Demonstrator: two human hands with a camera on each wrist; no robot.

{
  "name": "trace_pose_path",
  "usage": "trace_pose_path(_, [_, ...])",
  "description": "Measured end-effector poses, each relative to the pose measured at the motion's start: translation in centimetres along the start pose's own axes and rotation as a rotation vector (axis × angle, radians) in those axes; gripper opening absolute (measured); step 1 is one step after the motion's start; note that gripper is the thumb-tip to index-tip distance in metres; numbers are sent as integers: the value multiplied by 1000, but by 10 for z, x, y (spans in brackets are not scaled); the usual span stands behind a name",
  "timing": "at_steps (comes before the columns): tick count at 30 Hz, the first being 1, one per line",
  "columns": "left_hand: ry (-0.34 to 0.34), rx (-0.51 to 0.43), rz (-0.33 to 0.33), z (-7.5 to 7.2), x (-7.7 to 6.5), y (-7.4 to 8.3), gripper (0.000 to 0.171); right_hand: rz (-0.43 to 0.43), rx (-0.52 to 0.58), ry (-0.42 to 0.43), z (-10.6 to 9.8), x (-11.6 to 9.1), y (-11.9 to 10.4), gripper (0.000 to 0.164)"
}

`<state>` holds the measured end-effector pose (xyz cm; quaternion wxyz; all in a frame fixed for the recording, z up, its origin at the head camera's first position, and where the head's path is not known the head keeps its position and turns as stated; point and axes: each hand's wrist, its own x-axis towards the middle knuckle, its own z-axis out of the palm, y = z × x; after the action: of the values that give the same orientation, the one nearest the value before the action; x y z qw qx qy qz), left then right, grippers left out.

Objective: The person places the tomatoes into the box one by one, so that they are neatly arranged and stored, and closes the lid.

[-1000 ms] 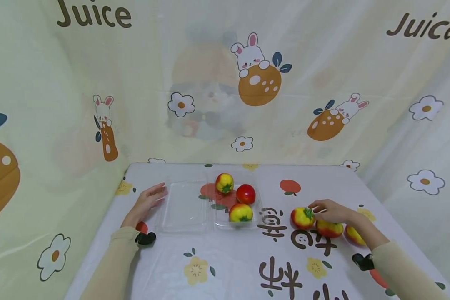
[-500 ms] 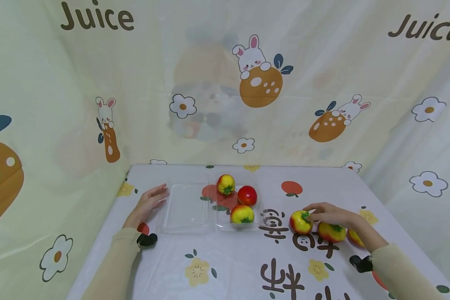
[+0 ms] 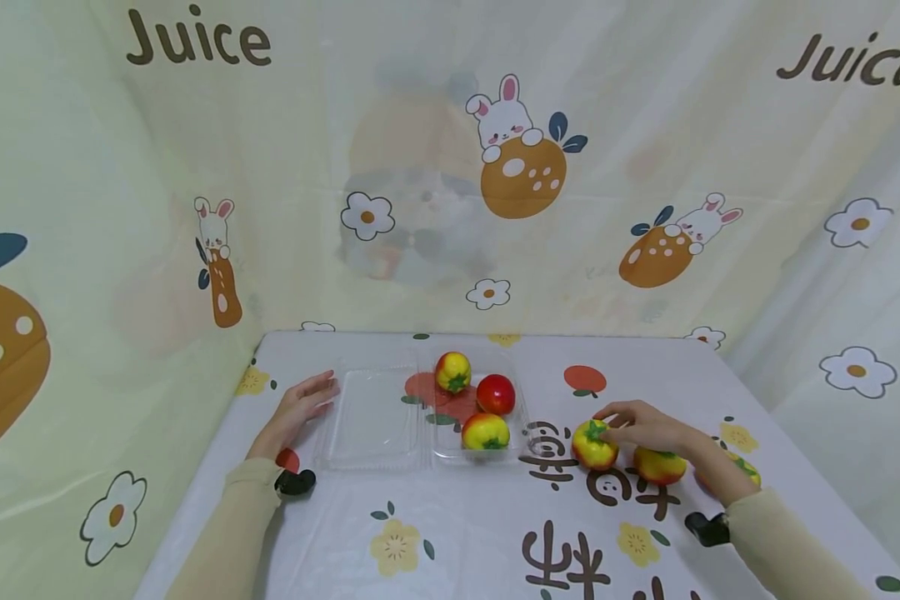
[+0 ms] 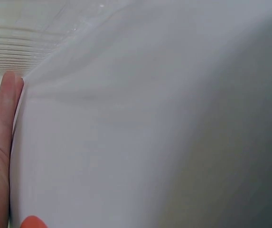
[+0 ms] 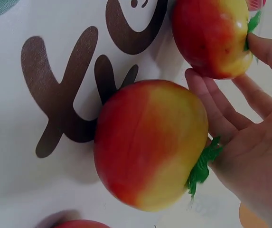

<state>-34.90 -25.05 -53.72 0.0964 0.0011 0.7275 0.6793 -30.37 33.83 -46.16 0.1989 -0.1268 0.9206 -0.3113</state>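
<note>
In the head view my right hand (image 3: pixel 639 425) grips a red-and-yellow fruit with a green leafy top (image 3: pixel 595 446). The right wrist view shows the thumb at the leaves of this fruit (image 5: pixel 216 38) and the other fingers against its far side. A second such fruit (image 3: pixel 658 465) sits under the hand, and a third (image 3: pixel 742 471) is partly hidden by the forearm. My left hand (image 3: pixel 296 415) lies with fairly straight fingers at the left edge of a clear plastic clamshell box (image 3: pixel 375 460); its fingertips (image 4: pixel 10 80) touch the ribbed plastic.
In the right half of the open box lie a red-and-yellow fruit at the back (image 3: pixel 452 372), a red one (image 3: pixel 496 394) and another red-and-yellow one in front (image 3: pixel 485 432). A printed cloth (image 3: pixel 322 533) covers the table, with a printed curtain (image 3: pixel 405 167) behind.
My right hand has closed around the leftmost loose fruit and moved slightly left with it, opening a gap to the second fruit. The left hand stays at the box edge.
</note>
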Motion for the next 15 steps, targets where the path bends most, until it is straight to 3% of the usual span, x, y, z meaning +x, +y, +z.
trace_pose_path(15, [7, 5, -22, 1, 2, 1, 56, -84, 14, 200, -4, 13, -12, 45])
